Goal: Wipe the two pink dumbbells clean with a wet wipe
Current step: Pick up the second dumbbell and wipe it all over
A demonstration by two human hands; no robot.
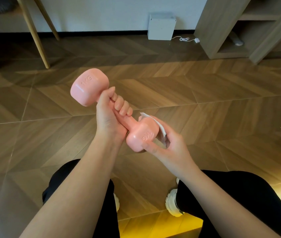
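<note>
- Pink dumbbell (117, 109) is held in the air over the wood floor (205, 103), above the person's knees; only 1 of the 2 shows.
- Left hand (112, 115): grip closed in a fist round the handle.
- Right hand (167, 145): grip pinches the wet wipe (161, 129) against the near head, thumb on the end face.
- Handling, my read: rigid, smooth coating, likely slick once wet; embossed 1KG, so light (1 hand carries it).
- Best hold is the narrow handle, leaving both heads free for wiping.

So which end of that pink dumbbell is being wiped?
The near head, cupped by the right hand with the wet wipe; the far head sticks out bare.
</note>
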